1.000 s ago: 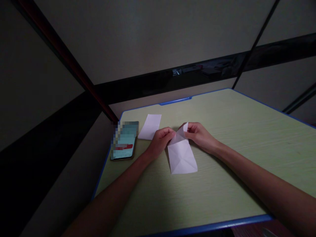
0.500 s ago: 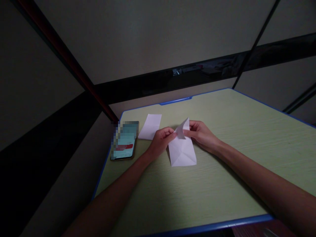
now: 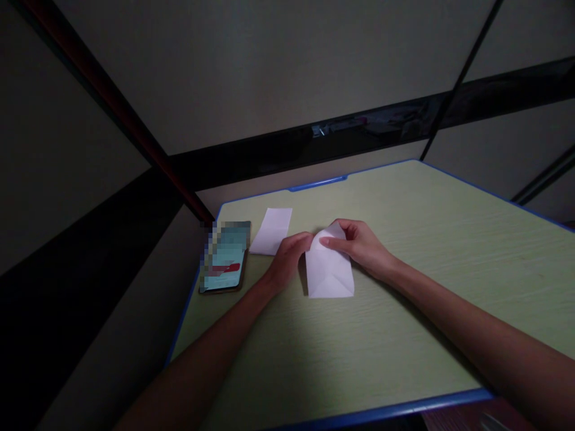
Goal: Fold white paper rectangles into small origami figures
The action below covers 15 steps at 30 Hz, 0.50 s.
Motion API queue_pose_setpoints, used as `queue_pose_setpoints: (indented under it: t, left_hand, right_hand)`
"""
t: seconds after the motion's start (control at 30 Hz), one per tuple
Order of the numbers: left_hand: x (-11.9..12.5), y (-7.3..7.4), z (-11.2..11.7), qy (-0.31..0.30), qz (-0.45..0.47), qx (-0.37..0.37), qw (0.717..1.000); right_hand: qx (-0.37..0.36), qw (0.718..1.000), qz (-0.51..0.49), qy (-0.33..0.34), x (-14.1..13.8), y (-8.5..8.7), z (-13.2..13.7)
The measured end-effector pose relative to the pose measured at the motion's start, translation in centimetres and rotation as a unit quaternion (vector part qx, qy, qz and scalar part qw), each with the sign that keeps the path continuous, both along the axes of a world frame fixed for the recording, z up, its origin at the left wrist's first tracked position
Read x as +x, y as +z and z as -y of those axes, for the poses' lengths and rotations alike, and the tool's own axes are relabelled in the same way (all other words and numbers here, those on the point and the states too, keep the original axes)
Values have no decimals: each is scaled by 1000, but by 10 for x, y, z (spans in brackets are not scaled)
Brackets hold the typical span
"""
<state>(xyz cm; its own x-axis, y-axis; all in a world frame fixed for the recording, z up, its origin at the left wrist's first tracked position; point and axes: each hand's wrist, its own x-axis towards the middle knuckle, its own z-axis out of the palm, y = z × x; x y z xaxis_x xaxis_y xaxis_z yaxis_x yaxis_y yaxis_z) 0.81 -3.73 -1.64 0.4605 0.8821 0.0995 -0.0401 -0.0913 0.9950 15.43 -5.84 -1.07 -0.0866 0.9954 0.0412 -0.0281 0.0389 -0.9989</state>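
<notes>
A white sheet of paper [image 3: 330, 272] with creases stands out in the middle of the table, its top part folded over and curving up at the upper right corner. My right hand [image 3: 362, 242] pinches that upper right part, the thumb lying across the front and the fingers behind it. My left hand [image 3: 293, 254] is closed at the paper's upper left edge; its fingertips are partly hidden by the sheet. Creases fan out near the paper's lower edge.
Left of my left hand lies a second folded white paper [image 3: 272, 230]. Beside it is a phone [image 3: 227, 257] with a lit, partly blurred screen. The pale green table [image 3: 404, 335] has a blue edge, and dark-banded panels [image 3: 287, 155] rise behind it.
The raised flap at the top of the paper has been pressed down toward the sheet. My right thumb has slid left across it, and my left thumb has drawn back to the edge.
</notes>
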Motion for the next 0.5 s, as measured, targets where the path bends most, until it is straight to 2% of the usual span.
queue_pose_setpoints:
  t: [0.13, 0.5]
  left_hand:
    - [1, 3, 4, -21, -15, -3, 1000]
    - [2, 0, 3, 34, -51, 3, 998]
  right_hand:
    - [-4, 1000, -11, -15, 0, -1, 0]
    - [13, 1000, -8, 16, -3, 3, 0]
